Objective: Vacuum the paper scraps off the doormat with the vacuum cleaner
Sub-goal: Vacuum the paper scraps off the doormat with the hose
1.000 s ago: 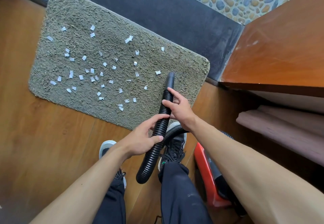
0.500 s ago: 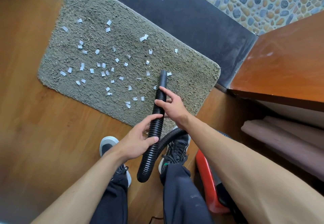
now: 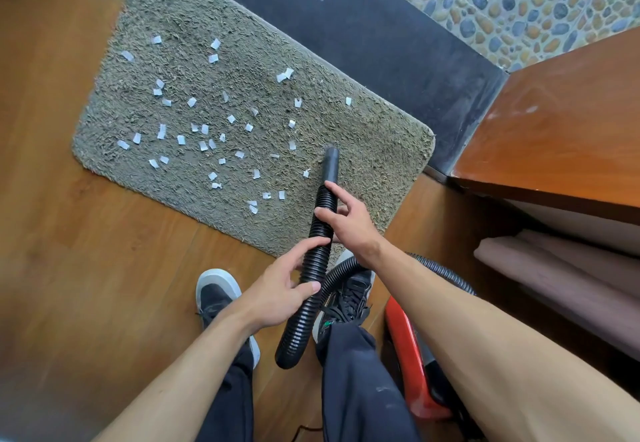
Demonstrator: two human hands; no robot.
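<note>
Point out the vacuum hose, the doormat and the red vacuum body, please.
vacuum hose (image 3: 321,230), head view, ribbed middle stretch.
doormat (image 3: 381,151), head view, bare pile right of the nozzle.
red vacuum body (image 3: 405,355), head view, red shell.

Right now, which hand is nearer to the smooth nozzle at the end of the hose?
Right. The right hand grips the hose just behind the nozzle; the left hand holds the hose farther back along its length.

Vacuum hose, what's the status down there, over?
Both grip the hose: left hand low, right hand nearer the nozzle. Tip down on the doormat; paper scraps mostly to its left. Nothing blocking.
</note>
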